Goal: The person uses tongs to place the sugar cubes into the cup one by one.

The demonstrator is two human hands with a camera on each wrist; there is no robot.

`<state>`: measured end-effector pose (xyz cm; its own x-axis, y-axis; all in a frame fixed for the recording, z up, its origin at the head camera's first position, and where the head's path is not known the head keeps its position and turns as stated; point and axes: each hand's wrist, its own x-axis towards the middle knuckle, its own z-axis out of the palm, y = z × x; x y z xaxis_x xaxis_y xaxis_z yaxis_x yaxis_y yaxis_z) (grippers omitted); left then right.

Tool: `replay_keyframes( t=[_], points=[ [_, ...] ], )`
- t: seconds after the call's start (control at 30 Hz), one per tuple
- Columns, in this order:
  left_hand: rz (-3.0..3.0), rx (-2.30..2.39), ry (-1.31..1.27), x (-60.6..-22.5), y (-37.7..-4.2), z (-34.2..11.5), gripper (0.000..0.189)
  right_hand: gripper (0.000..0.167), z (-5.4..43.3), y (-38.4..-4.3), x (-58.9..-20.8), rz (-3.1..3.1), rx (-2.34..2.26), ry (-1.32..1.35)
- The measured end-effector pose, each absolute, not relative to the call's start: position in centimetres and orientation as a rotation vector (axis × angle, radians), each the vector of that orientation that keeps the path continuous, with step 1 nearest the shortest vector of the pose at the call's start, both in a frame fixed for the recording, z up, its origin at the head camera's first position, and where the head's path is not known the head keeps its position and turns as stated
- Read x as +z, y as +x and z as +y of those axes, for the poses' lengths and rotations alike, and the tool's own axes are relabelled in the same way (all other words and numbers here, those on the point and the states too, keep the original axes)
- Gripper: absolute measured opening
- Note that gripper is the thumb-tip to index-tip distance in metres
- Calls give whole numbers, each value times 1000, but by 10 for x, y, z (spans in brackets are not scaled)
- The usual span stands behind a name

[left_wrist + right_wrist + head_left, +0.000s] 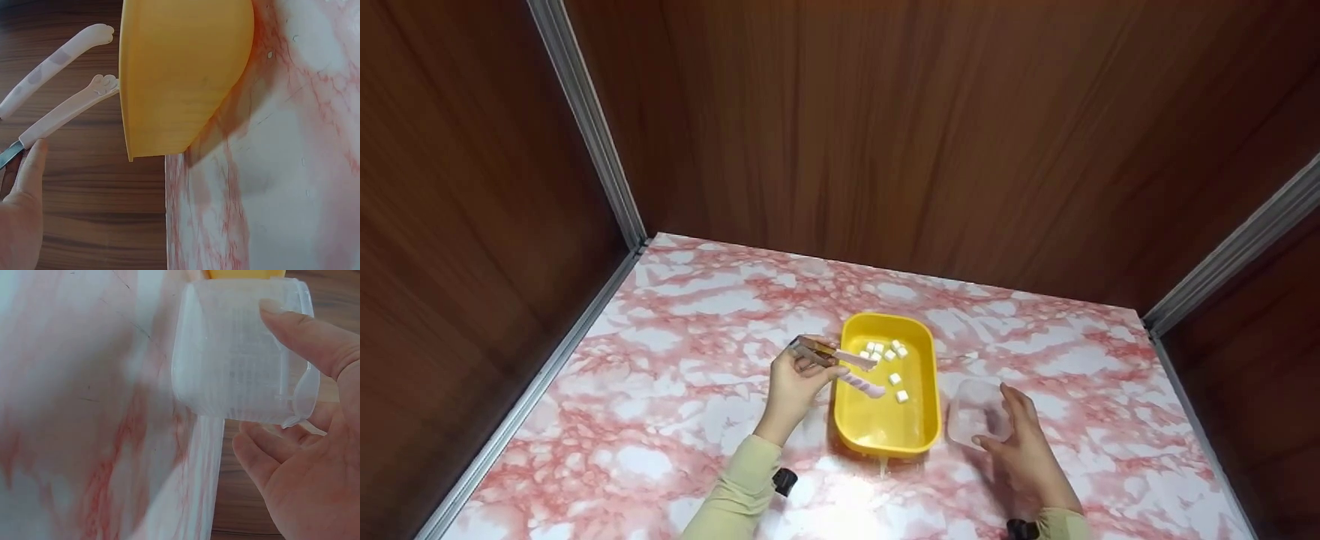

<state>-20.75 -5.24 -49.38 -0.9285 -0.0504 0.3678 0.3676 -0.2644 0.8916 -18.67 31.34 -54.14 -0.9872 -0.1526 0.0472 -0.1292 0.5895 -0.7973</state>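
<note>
Toward the near right of the tabletop (1125, 450), the right hand (1031, 457) sets a wide grip about a clear box (969, 405); whether it presses the sides I cannot tell. Just beside stands a yellow tray (885, 429). The left hand (793, 390) pinches tongs (861, 385), their pink arms spread over the tray. White cubes (894, 379) lie inside, most toward its far end. Behind rises a brown wall (885, 150).

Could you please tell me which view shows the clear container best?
The right wrist view: the clear container appears large there, wall and rim distinct, though the right hand overlaps part of it. The head view shows it smaller, from above, right of the yellow tray; the left wrist view omits it.
</note>
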Motion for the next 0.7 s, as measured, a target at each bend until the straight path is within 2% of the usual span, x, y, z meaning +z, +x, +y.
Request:
replay_keyframes(
  t=[0.43, 0.7],
  points=[
    [-1844, -2214, -363, -491, -213, -48, 38, 109, 312, -190, -542, 2787, -1263, -188],
    [-1886, -2171, -372, -476, -226, -39, 38, 100, 311, -194, -542, 2868, -1204, -261]
  ],
)
